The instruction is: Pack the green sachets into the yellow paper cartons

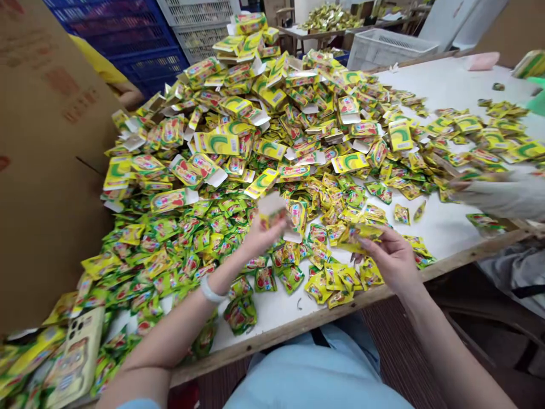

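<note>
My left hand [263,234] is closed around a small carton [272,205] whose pale flap stands up; motion blurs it. To the right, my right hand [394,258] pinches a yellow candy packet [357,236] between thumb and fingers; whether more than one is held I cannot tell. Just below that hand lies a cluster of yellow packets [336,281] near the table edge. Green packets [170,230] spread under and left of my left arm. Beyond both hands rises a heap of yellow printed cartons [217,143], several with flaps open.
A tall brown cardboard box [51,142] stands at the left, with a phone [79,358] lying before it. At the right, a co-worker's sleeve [506,193] reaches over the white table [447,227]. A white crate [387,51] and stacked blue crates [140,40] stand behind.
</note>
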{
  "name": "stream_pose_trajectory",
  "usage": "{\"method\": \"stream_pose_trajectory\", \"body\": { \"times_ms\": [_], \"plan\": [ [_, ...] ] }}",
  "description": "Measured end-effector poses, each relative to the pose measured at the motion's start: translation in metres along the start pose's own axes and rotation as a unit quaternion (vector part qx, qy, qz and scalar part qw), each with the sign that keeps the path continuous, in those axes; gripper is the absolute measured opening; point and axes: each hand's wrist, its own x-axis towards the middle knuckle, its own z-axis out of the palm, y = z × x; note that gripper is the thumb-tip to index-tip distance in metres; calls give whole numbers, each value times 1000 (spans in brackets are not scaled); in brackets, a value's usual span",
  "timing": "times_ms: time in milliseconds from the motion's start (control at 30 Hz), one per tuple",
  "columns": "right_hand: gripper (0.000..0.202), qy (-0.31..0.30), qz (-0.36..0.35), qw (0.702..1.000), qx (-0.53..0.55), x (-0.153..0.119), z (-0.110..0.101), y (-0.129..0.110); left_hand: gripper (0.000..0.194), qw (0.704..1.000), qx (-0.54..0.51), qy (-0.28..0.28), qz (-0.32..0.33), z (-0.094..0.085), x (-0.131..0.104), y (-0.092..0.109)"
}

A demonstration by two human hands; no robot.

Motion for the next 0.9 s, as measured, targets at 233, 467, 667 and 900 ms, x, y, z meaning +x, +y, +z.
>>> {"method": "stream_pose_trajectory", "body": {
  "times_ms": [233, 467, 667, 900],
  "plan": [
    [13, -157, -188, 959, -140, 12, 42, -27, 46, 966, -128, -214, -62, 47, -55, 28],
    [25, -321, -201, 847, -373, -6, 27, -33, 48, 959, 1, -282, -42, 45, -64, 27],
    [12, -264, -173, 910, -268, -21, 12, -22, 57, 942, -31, -331, -38, 51, -69, 22],
    [23, -350, -100, 891, -272, -49, 11, -12, 71, 934, -34, -353, -31, 63, -79, 21]
  ]
}}
